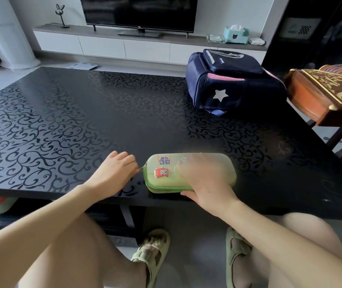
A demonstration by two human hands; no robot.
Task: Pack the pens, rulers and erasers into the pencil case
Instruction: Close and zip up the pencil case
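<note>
Pencil case (167, 182), seemingly zipped, lying at the near edge of the table (82, 121); it is clasped by the right hand (203, 181), fingers over the lid and thumb against the near side, evidently to steady it; the zip pull (140, 169) is pinched by the left hand (115, 172), presumably for zipping; no pens, rulers or erasers are seen on the table.

Green pencil case (188, 173) (closed) flat near table's front edge
</note>
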